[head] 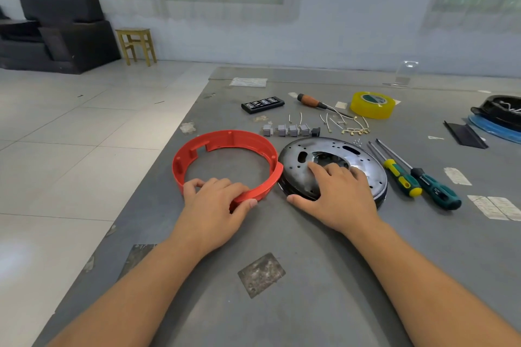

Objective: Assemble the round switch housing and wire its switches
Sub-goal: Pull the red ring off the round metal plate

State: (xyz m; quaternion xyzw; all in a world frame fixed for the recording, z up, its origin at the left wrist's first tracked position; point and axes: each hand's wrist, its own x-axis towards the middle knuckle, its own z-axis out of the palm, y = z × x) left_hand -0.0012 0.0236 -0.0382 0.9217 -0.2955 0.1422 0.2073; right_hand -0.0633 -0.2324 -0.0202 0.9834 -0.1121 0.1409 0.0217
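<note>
A red plastic ring (pixel 225 142) lies flat on the grey table. My left hand (pixel 215 205) grips its near rim, fingers curled over the top edge and thumb on the outer wall. Touching the ring's right side is a round black metal plate (pixel 338 153) with many holes. My right hand (pixel 335 193) rests on it with fingers spread over the top and the thumb against its near edge. Behind them stands a row of small grey switches (pixel 290 129), and short white wires (pixel 345 124) with brass terminals lie to their right.
Two green-handled screwdrivers (pixel 417 180) lie right of the plate. Farther back are a black bit case (pixel 262 104), a wooden-handled tool (pixel 313 101) and yellow tape (pixel 372 104). A black dish on a blue part (pixel 499 113) sits at far right. The table's left edge (pixel 158 177) drops to tiled floor.
</note>
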